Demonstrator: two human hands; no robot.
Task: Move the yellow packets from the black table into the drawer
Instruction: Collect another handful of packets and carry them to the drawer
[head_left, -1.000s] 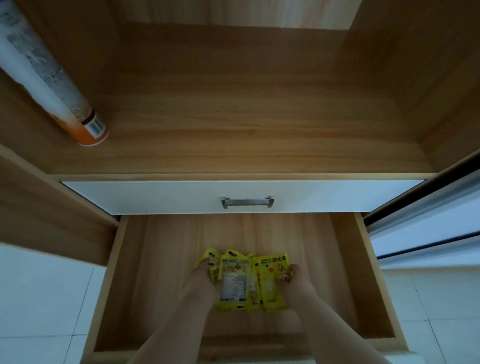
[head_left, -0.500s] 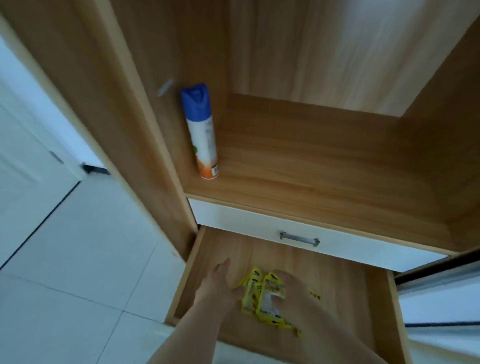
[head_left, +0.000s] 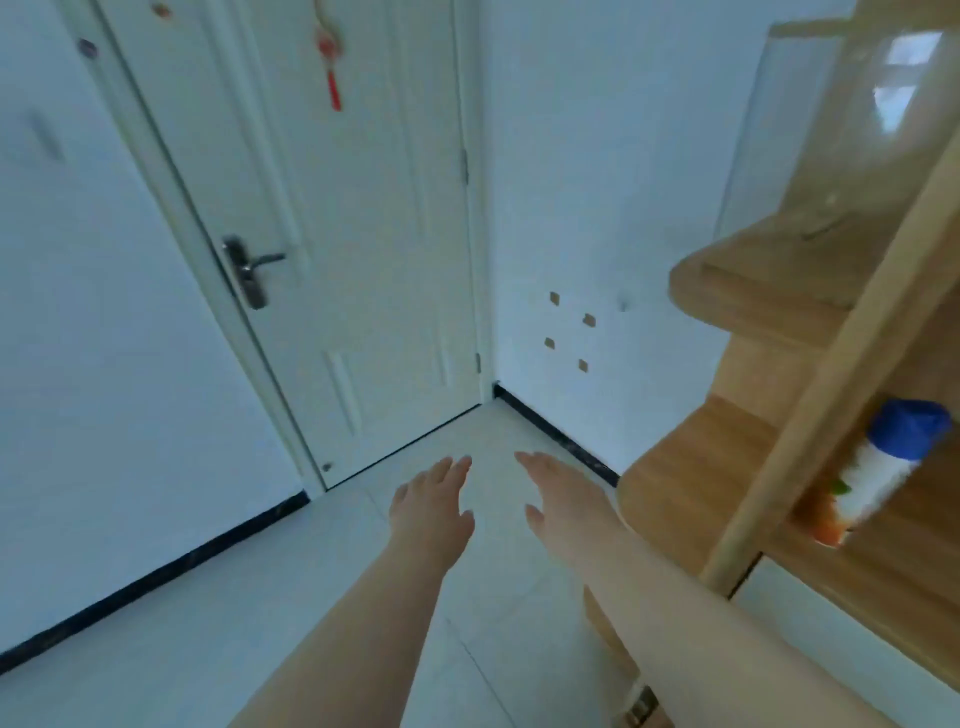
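Both my hands are stretched out in front of me over the pale floor tiles, holding nothing. My left hand (head_left: 434, 512) has its fingers straight and spread. My right hand (head_left: 563, 493) is also flat with its fingers extended. The yellow packets are out of view. Only a corner of the open drawer (head_left: 605, 616) shows, under my right forearm, with the metal handle of the white drawer front (head_left: 641, 704) below it. The black table is not in view.
A white door (head_left: 337, 234) with a metal lever handle (head_left: 252, 270) stands ahead at the left. The wooden cabinet (head_left: 779, 415) fills the right side, with a blue-capped spray can (head_left: 878, 467) on its shelf. A dark baseboard runs along the white walls.
The view has swung left from the drawer to the door. Both hands have let go of the yellow packets and lifted out of the drawer, now held flat over the floor.
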